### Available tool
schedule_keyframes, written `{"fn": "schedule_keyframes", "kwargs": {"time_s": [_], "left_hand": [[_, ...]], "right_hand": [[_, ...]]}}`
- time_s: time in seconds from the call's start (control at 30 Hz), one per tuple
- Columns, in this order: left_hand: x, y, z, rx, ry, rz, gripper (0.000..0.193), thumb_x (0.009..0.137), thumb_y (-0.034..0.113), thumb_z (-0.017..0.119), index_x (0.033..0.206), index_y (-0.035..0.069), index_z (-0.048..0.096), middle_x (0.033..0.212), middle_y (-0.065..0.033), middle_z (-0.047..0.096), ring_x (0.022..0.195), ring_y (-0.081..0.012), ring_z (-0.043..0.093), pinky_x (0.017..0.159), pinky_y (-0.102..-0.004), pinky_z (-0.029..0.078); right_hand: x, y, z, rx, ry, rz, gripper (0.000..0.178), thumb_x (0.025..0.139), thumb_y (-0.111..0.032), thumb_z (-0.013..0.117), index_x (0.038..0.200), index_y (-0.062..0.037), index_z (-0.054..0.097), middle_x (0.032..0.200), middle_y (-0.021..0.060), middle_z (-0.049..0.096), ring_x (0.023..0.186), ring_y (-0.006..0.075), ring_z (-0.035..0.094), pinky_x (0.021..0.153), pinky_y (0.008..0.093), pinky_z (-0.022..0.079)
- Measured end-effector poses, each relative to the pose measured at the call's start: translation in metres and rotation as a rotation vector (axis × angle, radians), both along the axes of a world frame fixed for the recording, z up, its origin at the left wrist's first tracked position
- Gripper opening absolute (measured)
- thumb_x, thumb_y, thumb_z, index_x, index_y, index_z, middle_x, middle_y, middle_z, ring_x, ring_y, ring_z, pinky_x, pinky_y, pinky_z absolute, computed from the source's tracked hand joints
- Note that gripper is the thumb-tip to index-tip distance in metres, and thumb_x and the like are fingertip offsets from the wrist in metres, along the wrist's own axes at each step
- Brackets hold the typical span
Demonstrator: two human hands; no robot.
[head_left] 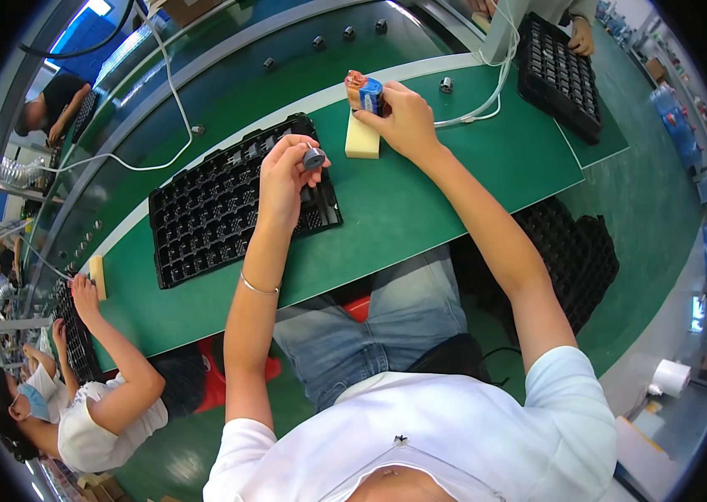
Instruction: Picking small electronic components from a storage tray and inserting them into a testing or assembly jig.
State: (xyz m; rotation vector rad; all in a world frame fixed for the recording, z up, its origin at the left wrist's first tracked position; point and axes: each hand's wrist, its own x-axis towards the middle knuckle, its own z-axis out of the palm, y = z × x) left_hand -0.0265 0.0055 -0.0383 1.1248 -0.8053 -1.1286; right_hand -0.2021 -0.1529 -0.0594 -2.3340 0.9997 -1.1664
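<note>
A small grey cylinder (313, 159) is pinched by the left hand (283, 177) above the right edge of a black tray (203, 268) on the green desk (420, 209). A blue-and-orange object (367, 96) is gripped by the right hand (409, 124) at a yellow block (362, 144), towards the desk's far edge. The cylinder is probably best kept steady by its sides.

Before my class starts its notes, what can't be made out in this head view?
All in the head view:
Cylinder: gripped side, hidden by the left hand.
Blue-orange object: gripped side, hidden by the right hand.
Block: far end, behind that object.
Tray: some cells, behind the left hand.
Belt parts: details, too small.
Co-worker's hand, upper right: its owner's head, cut off by the picture's edge.
</note>
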Motion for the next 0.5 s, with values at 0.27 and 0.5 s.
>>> {"fn": "schedule_keyframes", "kwargs": {"time_s": [0.27, 0.5], "left_hand": [[-0.002, 0.001, 0.002, -0.001, -0.008, 0.016, 0.019, 0.098, 0.018, 0.049, 0.101, 0.003, 0.061, 0.084, -0.0100, 0.067, 0.065, -0.0124, 0.056, 0.061, -0.0237, 0.044], [-0.001, 0.001, 0.000, -0.008, -0.033, 0.006, 0.019, 0.099, 0.018, 0.049, 0.102, 0.003, 0.061, 0.084, -0.0095, 0.067, 0.065, -0.0120, 0.057, 0.061, -0.0236, 0.044]], "right_hand": [[-0.012, 0.013, 0.002, 0.041, 0.025, -0.013, 0.042, 0.075, -0.037, 0.080, 0.076, 0.0008, 0.063, 0.077, 0.0096, 0.058, 0.066, 0.0275, 0.061, 0.060, 0.0394, 0.047], [-0.011, 0.011, 0.001, 0.021, 0.044, -0.017, 0.041, 0.076, -0.037, 0.079, 0.077, 0.0007, 0.064, 0.078, 0.0091, 0.058, 0.066, 0.0274, 0.062, 0.060, 0.0394, 0.048]]}}
